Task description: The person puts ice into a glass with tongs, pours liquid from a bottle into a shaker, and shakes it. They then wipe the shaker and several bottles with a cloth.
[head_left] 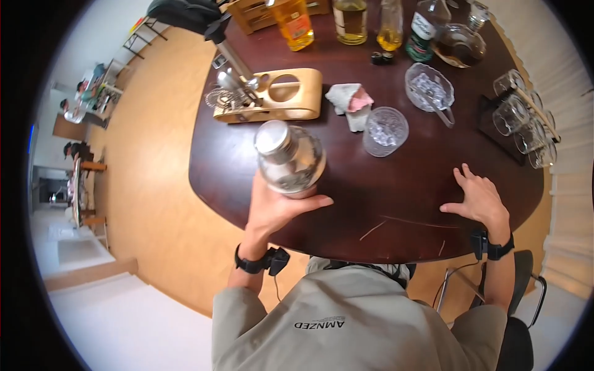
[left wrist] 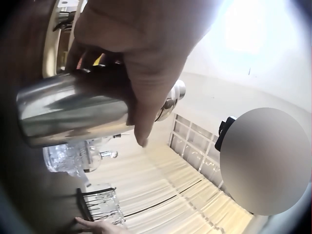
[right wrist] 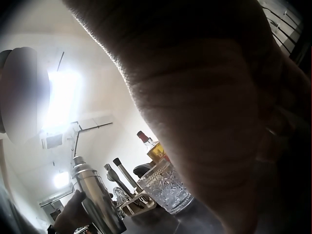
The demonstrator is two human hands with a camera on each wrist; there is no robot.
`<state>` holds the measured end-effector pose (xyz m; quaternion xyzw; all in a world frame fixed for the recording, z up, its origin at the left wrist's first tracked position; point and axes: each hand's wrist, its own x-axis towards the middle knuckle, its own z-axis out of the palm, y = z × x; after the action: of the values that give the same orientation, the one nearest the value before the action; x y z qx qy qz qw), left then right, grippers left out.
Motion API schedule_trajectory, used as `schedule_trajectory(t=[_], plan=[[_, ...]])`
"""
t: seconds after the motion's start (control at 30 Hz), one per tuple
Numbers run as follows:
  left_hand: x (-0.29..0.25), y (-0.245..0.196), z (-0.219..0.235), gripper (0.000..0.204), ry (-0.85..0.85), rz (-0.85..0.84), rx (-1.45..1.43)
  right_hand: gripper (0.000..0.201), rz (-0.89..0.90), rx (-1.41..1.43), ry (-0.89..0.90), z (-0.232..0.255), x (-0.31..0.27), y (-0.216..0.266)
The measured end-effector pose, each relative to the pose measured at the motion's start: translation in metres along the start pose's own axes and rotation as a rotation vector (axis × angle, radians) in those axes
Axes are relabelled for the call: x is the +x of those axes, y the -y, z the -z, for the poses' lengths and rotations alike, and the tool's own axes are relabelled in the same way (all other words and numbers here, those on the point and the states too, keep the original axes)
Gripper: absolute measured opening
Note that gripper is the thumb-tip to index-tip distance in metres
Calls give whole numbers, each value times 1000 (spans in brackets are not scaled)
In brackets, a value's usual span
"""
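Observation:
My left hand (head_left: 269,207) grips a steel cocktail shaker (head_left: 291,161) with its cap on, at the left front of the dark table. In the left wrist view the thumb lies along the shiny body of the shaker (left wrist: 73,112), and the palm hides part of it. From the right wrist view the shaker (right wrist: 97,197) stands slightly tilted. My right hand (head_left: 477,199) is spread over the right front of the table, fingers relaxed and holding nothing. A cut glass with ice (head_left: 385,133) is between the two hands, farther back.
A wooden bar-tool stand (head_left: 303,111) is behind the shaker. Beside it lies a folded grey and pink cloth (head_left: 348,102). An ice bowl (head_left: 429,89) with a clear utensil sits behind the glass. Several bottles (head_left: 351,25) line the back; a rack of glasses (head_left: 526,120) is at the right.

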<state>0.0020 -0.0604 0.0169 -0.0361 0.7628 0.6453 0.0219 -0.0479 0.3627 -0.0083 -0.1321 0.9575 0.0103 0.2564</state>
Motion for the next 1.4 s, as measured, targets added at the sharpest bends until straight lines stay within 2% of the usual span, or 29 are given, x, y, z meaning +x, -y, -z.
schedule_trajectory(t=[0.17,0.33,0.4,0.43,0.53,0.7,0.77,0.8,0.87,0.9,0.97,1.0,1.1,1.13,1.17,1.23,1.27,1.4], plan=[[0,16,-12,50,4,-88,-13,111,-10,-1,-8,1,-1,2],[-1,19,-14,52,84,-45,-33,110,3,1,-36,-3,0,-2],[-1,24,-17,71,90,10,-34,110,-8,8,-29,-2,-2,1],[-1,29,-19,71,96,12,-32,110,-13,6,-29,-2,-1,1],[-4,41,-24,106,109,35,-9,110,13,3,-62,-7,-1,-2],[-7,55,-26,112,115,20,50,109,-27,10,-5,5,-3,7],[-3,61,-26,129,122,-207,102,109,-38,19,6,4,-3,7],[-4,59,-26,129,125,-206,104,109,-34,18,-4,3,-3,6],[-4,54,-24,158,181,-146,-85,110,-32,19,-13,1,-3,5],[-4,55,-23,158,184,-145,-85,109,-27,16,-22,1,-3,5],[-2,58,-18,177,184,-286,-167,109,-26,14,-30,0,-4,5],[-2,57,-13,179,155,-389,-111,109,-24,18,-30,1,-4,6],[0,46,-19,179,107,-458,-182,108,-23,18,-31,1,-4,5],[1,42,-23,163,91,-463,-175,108,-11,15,-34,0,-4,4],[3,42,-20,163,93,-465,-179,108,-16,12,-35,1,-4,4],[6,39,-11,134,199,-412,123,108,-21,15,-20,1,-4,4],[5,35,-17,111,137,-391,33,108,-24,17,-22,1,-4,4],[2,30,-22,115,120,-337,-5,108,-13,28,-56,-4,-6,2]])
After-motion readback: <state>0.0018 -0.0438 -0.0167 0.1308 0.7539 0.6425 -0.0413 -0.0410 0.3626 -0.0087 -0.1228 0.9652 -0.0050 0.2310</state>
